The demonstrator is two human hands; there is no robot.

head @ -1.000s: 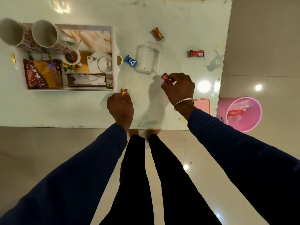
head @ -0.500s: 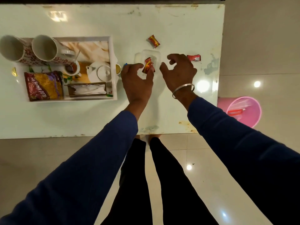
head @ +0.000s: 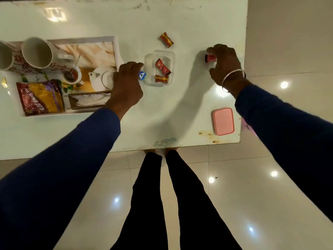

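Head view: left hand (head: 126, 83) pinches half-hidden blue candy (head: 142, 76), right hand (head: 225, 65) grips red candy (head: 210, 58).

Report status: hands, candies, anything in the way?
Left hand pinches blue candy beside box. Right hand grips red candy. Two candies in box, loose candy behind it. Way clear.
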